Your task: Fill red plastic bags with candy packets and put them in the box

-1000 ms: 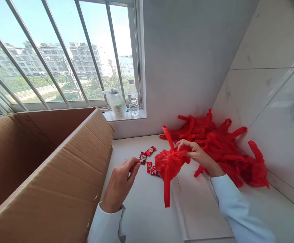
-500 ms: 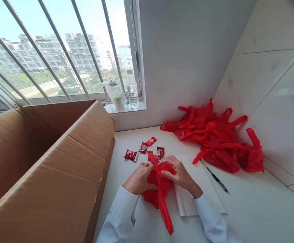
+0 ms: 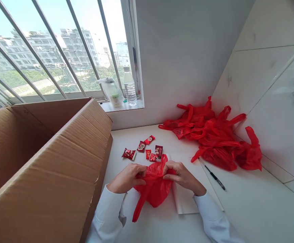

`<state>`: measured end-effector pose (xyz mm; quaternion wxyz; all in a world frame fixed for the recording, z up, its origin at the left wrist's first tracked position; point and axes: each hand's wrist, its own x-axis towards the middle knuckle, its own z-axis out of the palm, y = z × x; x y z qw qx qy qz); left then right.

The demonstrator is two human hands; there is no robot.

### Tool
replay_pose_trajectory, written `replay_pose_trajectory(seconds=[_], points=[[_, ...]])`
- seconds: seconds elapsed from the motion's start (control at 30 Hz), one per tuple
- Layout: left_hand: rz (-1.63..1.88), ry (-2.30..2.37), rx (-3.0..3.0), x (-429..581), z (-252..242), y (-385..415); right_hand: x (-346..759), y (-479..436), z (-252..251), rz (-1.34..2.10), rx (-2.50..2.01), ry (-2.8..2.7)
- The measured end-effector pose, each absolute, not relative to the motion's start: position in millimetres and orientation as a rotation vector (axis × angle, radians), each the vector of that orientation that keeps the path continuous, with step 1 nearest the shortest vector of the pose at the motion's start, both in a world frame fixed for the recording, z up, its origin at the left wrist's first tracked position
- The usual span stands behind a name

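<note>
A red plastic bag (image 3: 155, 190) is stretched between my two hands above the white table (image 3: 162, 226). My left hand (image 3: 130, 177) pinches its left edge, and one strap dangles below that hand. At the opposite edge my right hand (image 3: 178, 173) has fingers and thumb closed on the plastic, near an upright strap. What the bag holds, if anything, is hidden. Just beyond it lie several small red snack packets: one pillow-shaped packet (image 3: 129, 154) at the left, a dark red packet (image 3: 141, 146), a bright red packet (image 3: 150, 139) and a patterned packet (image 3: 155, 157) close to the bag.
At left stands a large open cardboard box (image 3: 60, 162). A heap of red plastic bags (image 3: 212, 135) lies against the wall. White paper (image 3: 187, 199) and a black pen (image 3: 215, 178) are at right. On the windowsill stand a water bottle (image 3: 130, 88) and a bagged cup (image 3: 113, 94).
My hands have moved apart, pulling the red plastic bag wider. Its hanging strap has swung from the right to the left. The view has shifted slightly.
</note>
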<state>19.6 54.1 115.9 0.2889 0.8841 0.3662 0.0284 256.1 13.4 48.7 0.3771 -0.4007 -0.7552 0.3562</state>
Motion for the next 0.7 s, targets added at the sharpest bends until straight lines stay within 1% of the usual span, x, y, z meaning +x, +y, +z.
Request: replay_pose_trajectory(seconds=[0.23,0.4,0.47,0.57,0.63,0.7], points=[[0.113,1.169,2.325,-12,123,55,294,11,50,0.918,-1.223,-1.792],[0.194,1.190,2.368,6,125,41,288,7,55,0.977,-1.205,-1.871],[0.201,1.138,2.427,25,124,34,274,7,57,0.926,-1.217,-1.923],[0.123,1.132,2.448,49,115,30,254,8,54,0.750,-1.262,-2.022],[0.100,1.151,2.424,55,108,32,245,9,51,0.644,-1.257,-2.067],[0.103,1.110,2.398,52,107,35,244,9,50,0.611,-1.219,-2.050]])
